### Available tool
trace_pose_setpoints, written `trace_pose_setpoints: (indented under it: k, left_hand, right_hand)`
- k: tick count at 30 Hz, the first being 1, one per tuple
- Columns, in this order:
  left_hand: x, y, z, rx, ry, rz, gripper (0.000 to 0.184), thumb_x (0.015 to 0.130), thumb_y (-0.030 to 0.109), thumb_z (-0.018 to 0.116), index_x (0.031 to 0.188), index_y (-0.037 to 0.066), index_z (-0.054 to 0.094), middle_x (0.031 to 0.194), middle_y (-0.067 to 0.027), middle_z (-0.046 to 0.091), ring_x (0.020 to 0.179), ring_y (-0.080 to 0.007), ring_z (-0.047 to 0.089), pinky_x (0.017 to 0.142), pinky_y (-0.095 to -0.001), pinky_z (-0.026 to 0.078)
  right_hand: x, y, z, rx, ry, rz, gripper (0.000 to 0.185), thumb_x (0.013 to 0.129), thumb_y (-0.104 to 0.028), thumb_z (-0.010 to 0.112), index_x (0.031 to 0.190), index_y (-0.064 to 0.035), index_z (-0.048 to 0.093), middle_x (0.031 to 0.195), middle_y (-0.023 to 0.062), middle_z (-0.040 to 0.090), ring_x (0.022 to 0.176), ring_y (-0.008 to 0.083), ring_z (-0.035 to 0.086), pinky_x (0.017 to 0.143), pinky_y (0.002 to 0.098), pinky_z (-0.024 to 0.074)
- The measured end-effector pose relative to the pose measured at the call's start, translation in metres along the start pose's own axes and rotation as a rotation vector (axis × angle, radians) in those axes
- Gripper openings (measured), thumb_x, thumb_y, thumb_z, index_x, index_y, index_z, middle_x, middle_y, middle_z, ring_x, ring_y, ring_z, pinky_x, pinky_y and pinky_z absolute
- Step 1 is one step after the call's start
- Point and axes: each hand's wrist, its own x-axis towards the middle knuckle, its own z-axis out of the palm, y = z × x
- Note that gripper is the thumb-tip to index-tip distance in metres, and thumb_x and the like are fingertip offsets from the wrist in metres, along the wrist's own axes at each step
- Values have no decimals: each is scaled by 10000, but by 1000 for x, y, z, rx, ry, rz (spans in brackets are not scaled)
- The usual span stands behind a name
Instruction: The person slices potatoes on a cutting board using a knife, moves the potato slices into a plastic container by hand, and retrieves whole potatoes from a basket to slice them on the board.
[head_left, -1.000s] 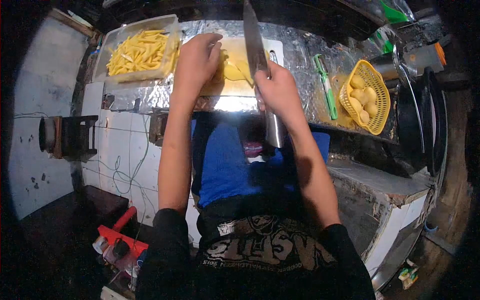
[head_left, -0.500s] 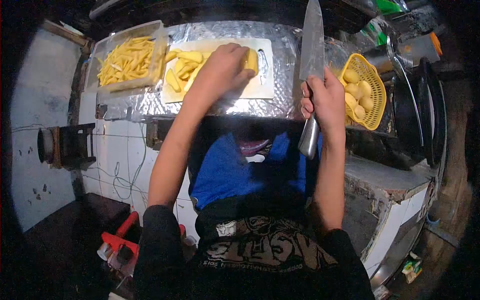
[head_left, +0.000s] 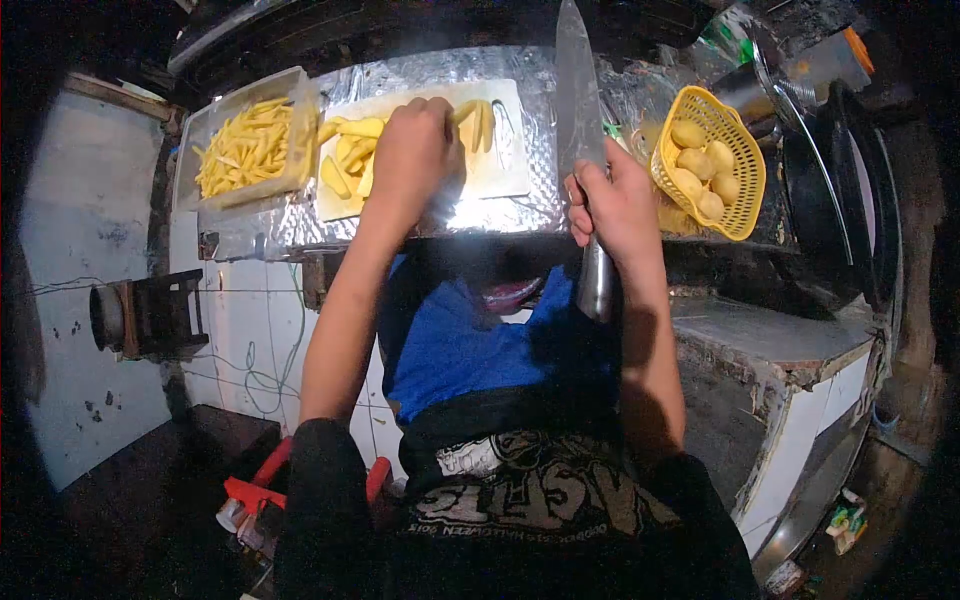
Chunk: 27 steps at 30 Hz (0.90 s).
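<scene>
My right hand [head_left: 617, 205] is wrapped around the metal handle of a large kitchen knife [head_left: 577, 95], whose blade points up and away from me. My left hand [head_left: 418, 150] is over the white cutting board [head_left: 500, 180], its fingers curled downward and its fingertips hidden. Whatever lies under them cannot be made out. Peeled potato slices [head_left: 358, 148] are piled on the board just left of that hand. To its right, a few long potato pieces [head_left: 478, 122] lie close to the fingers.
A clear plastic container [head_left: 300, 130] of cut potato sticks [head_left: 245, 148] stands left of the board. At the right is a yellow basket [head_left: 748, 170] with several peeled potatoes [head_left: 708, 165]. Shiny foil [head_left: 290, 220] covers the counter. A dark round pan-like object [head_left: 850, 200] is at the far right.
My left hand has moved left across the board, uncovering the long potato pieces at the right. The knife stays in my right hand. The whole view has shifted slightly.
</scene>
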Motion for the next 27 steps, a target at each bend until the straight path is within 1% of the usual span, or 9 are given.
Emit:
trace_pose_setpoints:
  k: [2, 5, 9, 11, 12, 14, 17, 19, 27]
  left_hand:
    - [2, 2, 0, 53, 74, -47, 210, 839, 165, 647, 965, 2, 605, 901, -233, 648, 871, -418, 619, 766, -488, 489]
    - [6, 8, -5, 143, 54, -184, 204, 840, 175, 642, 948, 6, 603, 856, -239, 647, 824, -417, 626, 747, -494, 495]
    - [7, 11, -9, 253, 30, -219, 199, 842, 195, 645, 945, 31, 601, 932, -225, 655, 888, -400, 628, 779, -488, 499]
    - [6, 7, 0, 365, 144, 89, 154, 815, 138, 630, 932, 44, 595, 974, -163, 639, 967, -328, 616, 786, -453, 499]
    - [7, 11, 2, 365, 146, 91, 154, 815, 138, 630, 932, 44, 595, 974, -163, 639, 967, -328, 616, 786, -453, 499]
    - [7, 29, 10, 69, 215, 306, 280, 816, 201, 663, 1081, 113, 637, 1138, -151, 622, 1098, -324, 582, 855, -451, 483]
    - [9, 37, 16, 246, -49, 288, 273, 818, 133, 599, 1087, 138, 643, 1120, -94, 604, 1169, -269, 537, 967, -461, 397]
    - [5, 32, 11, 329, -51, 244, 267, 815, 127, 589, 1078, 134, 636, 1118, -83, 604, 1150, -265, 544, 966, -471, 393]
    - [-9, -8, -3, 436, 80, 185, 156, 811, 155, 594, 959, 128, 637, 1037, -60, 612, 1078, -238, 567, 925, -466, 402]
  right_hand:
    - [-1, 0, 0, -13, 1, -3, 128, 917, -77, 500, 1027, -17, 520, 629, 25, 482, 425, 98, 460, 357, 280, 405]
    - [0, 1, -2, -20, 5, -6, 135, 913, -74, 499, 1031, -16, 528, 631, 25, 484, 423, 99, 465, 356, 282, 406]
    - [-1, 6, -3, 10, -7, -14, 160, 913, -69, 500, 1059, -15, 539, 640, 26, 491, 423, 98, 467, 353, 281, 407]
    - [-1, 6, -2, 3, -2, -9, 172, 916, -66, 497, 1075, -15, 538, 640, 27, 492, 424, 97, 467, 353, 279, 407]
    - [-2, 6, -2, -5, -1, -5, 183, 919, -63, 495, 1091, -15, 537, 641, 27, 492, 424, 96, 467, 353, 278, 407]
    - [-2, 8, -3, -4, 0, -7, 195, 920, -60, 492, 1105, -15, 536, 639, 27, 490, 424, 95, 464, 353, 276, 405]
    - [-2, 9, -1, 4, -13, 0, 208, 921, -55, 486, 1120, -14, 533, 641, 26, 488, 425, 93, 458, 354, 275, 403]
    - [-5, 5, 0, -19, -18, 14, 157, 968, -77, 477, 1118, -32, 492, 678, 35, 482, 419, 87, 428, 345, 253, 374]
    - [-4, 10, -1, -26, -36, 6, 221, 966, -76, 485, 1181, -27, 480, 668, 29, 489, 419, 83, 428, 346, 253, 381]
